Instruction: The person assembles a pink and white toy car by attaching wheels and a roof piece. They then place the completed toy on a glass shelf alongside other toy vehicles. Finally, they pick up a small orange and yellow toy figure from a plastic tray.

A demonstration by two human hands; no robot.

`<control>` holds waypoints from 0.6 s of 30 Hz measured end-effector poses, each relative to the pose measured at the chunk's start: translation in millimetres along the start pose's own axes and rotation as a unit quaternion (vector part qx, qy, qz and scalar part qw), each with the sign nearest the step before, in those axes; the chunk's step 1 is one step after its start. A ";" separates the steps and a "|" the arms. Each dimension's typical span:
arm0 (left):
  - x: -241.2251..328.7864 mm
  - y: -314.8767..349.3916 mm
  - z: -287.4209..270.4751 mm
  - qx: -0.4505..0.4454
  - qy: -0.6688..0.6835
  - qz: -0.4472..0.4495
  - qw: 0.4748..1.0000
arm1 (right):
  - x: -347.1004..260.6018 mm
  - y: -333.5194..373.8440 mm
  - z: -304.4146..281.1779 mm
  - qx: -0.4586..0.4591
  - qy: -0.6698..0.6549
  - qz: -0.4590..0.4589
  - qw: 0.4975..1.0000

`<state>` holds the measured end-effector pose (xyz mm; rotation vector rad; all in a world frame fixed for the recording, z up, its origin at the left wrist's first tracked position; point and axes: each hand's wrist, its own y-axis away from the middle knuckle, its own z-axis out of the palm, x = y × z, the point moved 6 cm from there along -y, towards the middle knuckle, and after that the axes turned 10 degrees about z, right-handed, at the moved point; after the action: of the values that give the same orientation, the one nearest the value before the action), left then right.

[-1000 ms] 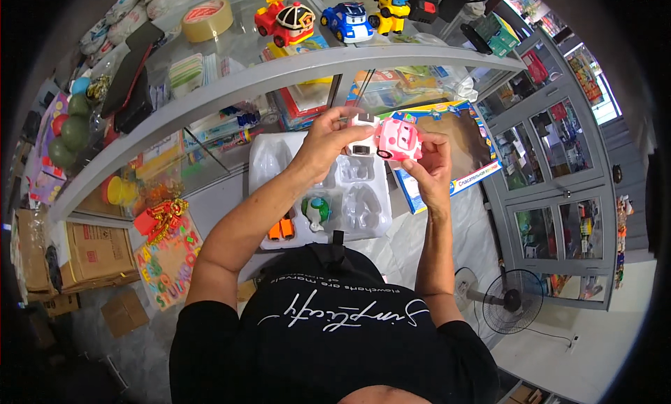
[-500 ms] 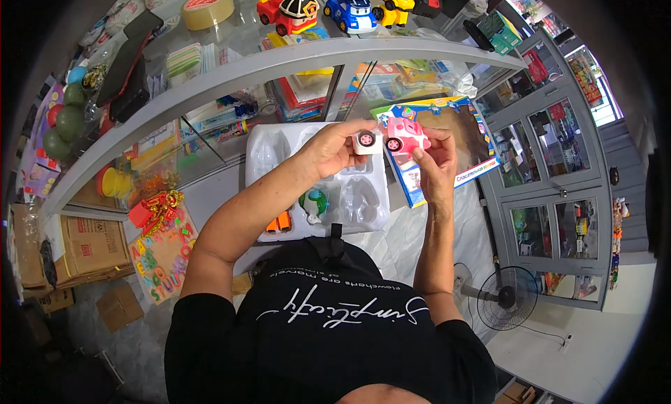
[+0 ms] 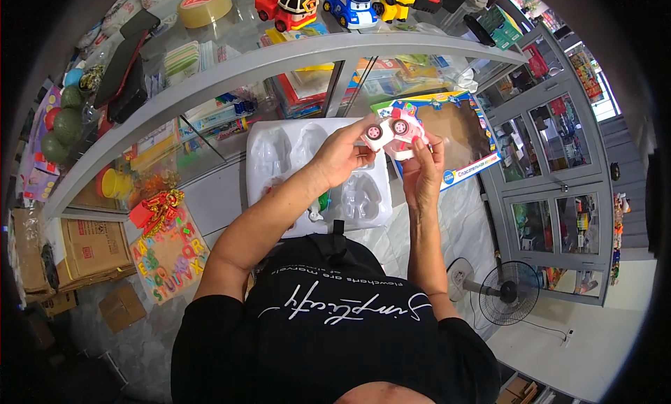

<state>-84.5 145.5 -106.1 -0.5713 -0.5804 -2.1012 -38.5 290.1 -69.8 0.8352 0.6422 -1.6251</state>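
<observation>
Both my hands hold a pink and white toy car (image 3: 404,133) above the right edge of a white plastic tray. My left hand (image 3: 344,152) pinches its white end, where a pink-hubbed wheel shows. My right hand (image 3: 423,165) grips the other, pinker end from below and to the right. The two ends meet or nearly meet; I cannot tell whether they are joined. In the moulded tray (image 3: 381,168) a green and white toy (image 3: 320,203) sits in one hollow, partly behind my left forearm. Other hollows hold nothing. A colourful open-windowed box (image 3: 458,135) lies behind my right hand.
A glass display counter with a grey metal frame (image 3: 231,67) curves ahead. On top are a red toy vehicle (image 3: 290,9), a blue toy car (image 3: 351,9), a yellow toy (image 3: 395,4) and a tape roll (image 3: 205,7). A fan (image 3: 509,292) stands on the right, near a glass-doored cabinet (image 3: 559,173).
The white end and the pink end have come closer together and turned, showing two wheels side by side. My left hand has shifted right, my right hand slightly left and down.
</observation>
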 end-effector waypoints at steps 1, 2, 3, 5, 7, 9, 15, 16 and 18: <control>0.6 1.7 -0.1 0.007 -0.035 0.029 0.999 | 3.2 1.5 1.1 0.001 -0.019 0.011 1.000; -0.2 3.3 1.5 0.014 -0.070 0.057 0.996 | 6.4 2.8 2.1 0.003 -0.037 0.022 0.999; 0.1 4.2 2.8 0.020 -0.105 0.086 0.991 | 8.9 3.7 2.4 0.006 -0.045 0.026 0.999; -6.6 2.2 0.3 0.041 -0.066 0.084 0.993 | 12.2 5.4 3.2 0.014 -0.060 0.033 0.998; -14.4 2.0 -3.7 0.058 -0.010 0.060 0.996 | 14.2 8.8 3.4 0.026 -0.032 0.021 0.999; -23.7 4.1 -5.3 0.071 0.063 0.014 0.995 | 14.6 10.0 0.9 0.036 -0.010 0.010 0.999; -25.5 18.0 10.6 0.027 0.185 -0.054 0.981 | -2.3 11.1 4.3 0.020 0.055 -0.015 0.998; -26.1 16.4 10.4 0.014 0.209 -0.051 0.976 | -3.9 10.3 4.8 0.015 0.053 -0.019 0.998; -27.8 12.5 8.6 -0.011 0.257 -0.047 0.965 | -7.4 9.2 5.0 0.005 0.049 -0.027 0.998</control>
<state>-57.9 161.2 -113.2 0.0032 -0.2873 -2.2284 -29.7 288.6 -60.6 0.9160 0.7313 -1.6439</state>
